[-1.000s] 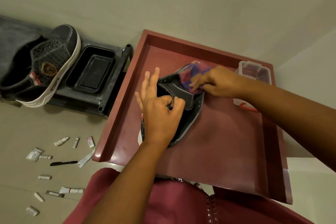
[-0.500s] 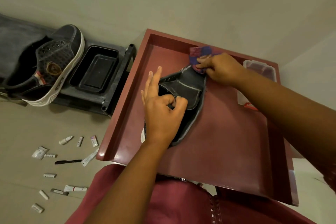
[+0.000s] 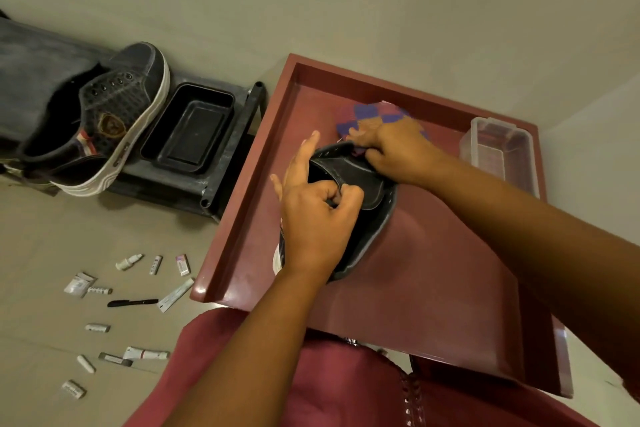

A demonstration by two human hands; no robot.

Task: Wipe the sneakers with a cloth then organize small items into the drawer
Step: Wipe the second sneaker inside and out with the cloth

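Checked cloth (image 3: 372, 114) in right grip (image 3: 391, 149); left grip (image 3: 318, 218) pinched tight on sneaker (image 3: 367, 184) tongue.

- A dark grey sneaker (image 3: 360, 218) lies in the maroon tray-like drawer (image 3: 249, 218), with a clear plastic box (image 3: 498, 149) at the drawer's far right.
- A second dark white-soled sneaker (image 3: 114, 121) sits on the black rack (image 3: 194, 191), left of the drawer, beside a black plastic tray (image 3: 190, 128).
- Small white tubes and packets (image 3: 131, 302) lie scattered on the floor, left of the drawer.

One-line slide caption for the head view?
Left hand steadies a dark sneaker in the red drawer; right hand wipes it with a checked cloth.
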